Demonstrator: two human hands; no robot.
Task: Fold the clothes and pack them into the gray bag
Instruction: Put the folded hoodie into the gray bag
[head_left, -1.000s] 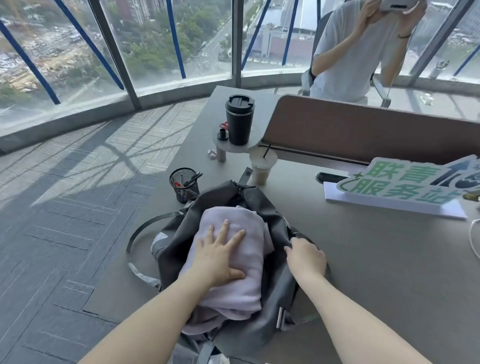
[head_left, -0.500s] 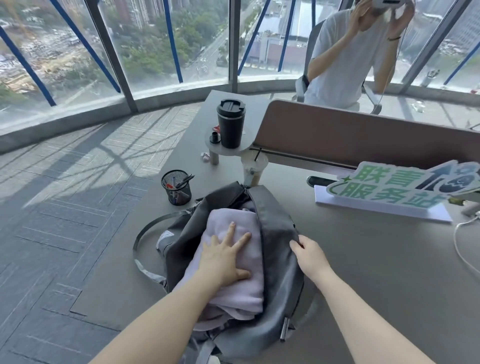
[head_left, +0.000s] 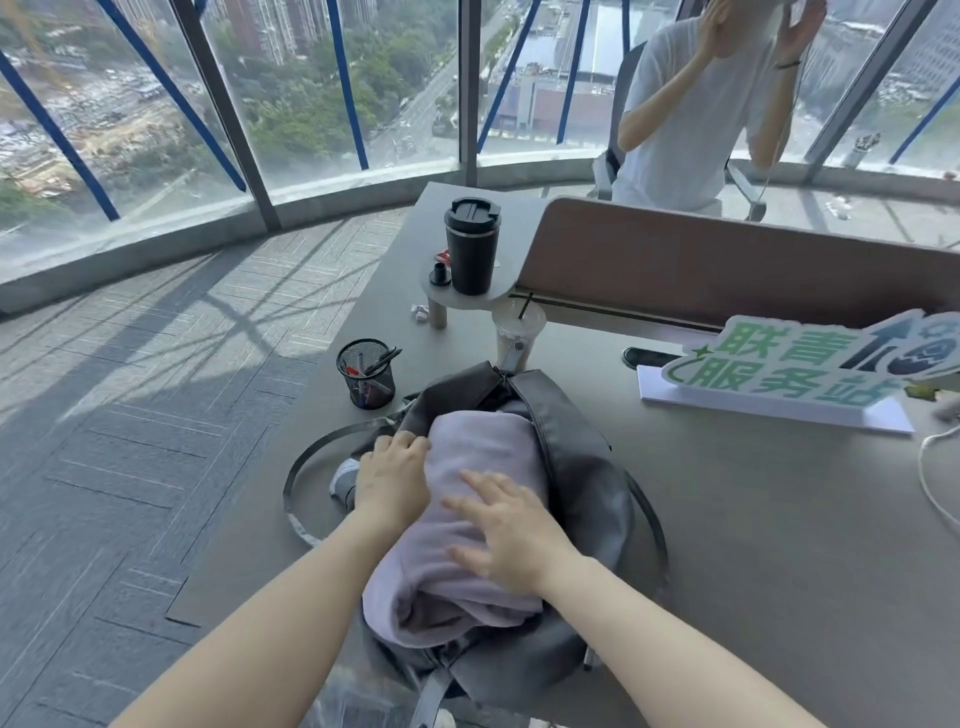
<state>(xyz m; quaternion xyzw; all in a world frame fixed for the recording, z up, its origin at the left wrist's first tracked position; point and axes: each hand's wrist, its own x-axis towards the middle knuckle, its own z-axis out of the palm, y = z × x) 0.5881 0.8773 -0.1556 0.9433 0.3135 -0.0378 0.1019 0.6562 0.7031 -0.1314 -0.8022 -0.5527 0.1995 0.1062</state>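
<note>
A: The packing step is judged to be in hand: the folded lilac garment (head_left: 483, 525) is seen bulging out of the open gray bag (head_left: 582, 467).

B: It is pressed by the right hand (head_left: 511, 530), fingers spread flat. The left hand (head_left: 392, 475) is curled at the bag's left edge; what is gripped cannot be told.

A: Soft fleecy cloth, smooth slack bag. Tucking lower, then zipping, is called for.

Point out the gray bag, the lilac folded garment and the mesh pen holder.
gray bag (head_left: 582, 467): head view, on its right side panel beside the zipper.
lilac folded garment (head_left: 483, 447): head view, on its upper folded surface.
mesh pen holder (head_left: 371, 384): head view, on its front mesh wall.
</note>
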